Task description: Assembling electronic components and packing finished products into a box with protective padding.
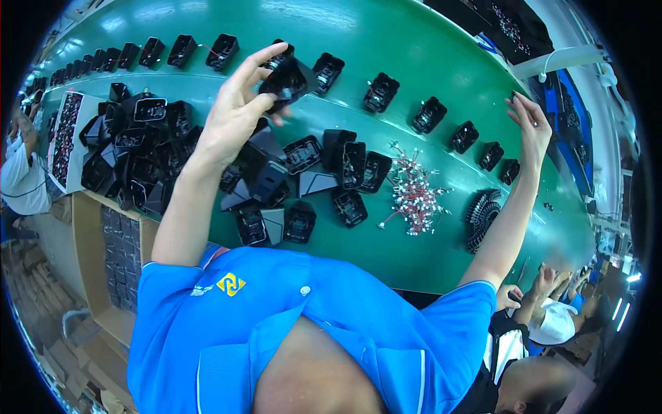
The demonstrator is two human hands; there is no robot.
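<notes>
While raised above the green bench (pixel 414 41), the left hand (pixel 238 114) is clamped on a black plastic housing (pixel 286 79), gripped between thumb and fingers at the fingertips. A pile of like housings (pixel 138 148) lies below it toward the bench's left edge. The right hand (pixel 532 127) is held with fingers loosely apart, near a row of housings (pixel 476 138), nothing gripped. A bundle of red-and-white wires (pixel 414 193) lies between the hands.

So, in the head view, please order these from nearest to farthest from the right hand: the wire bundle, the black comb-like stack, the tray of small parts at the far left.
From the right hand:
1. Comb-like stack, just below it, at right.
2. Wire bundle, toward the centre.
3. Tray, at the far left edge.
</notes>
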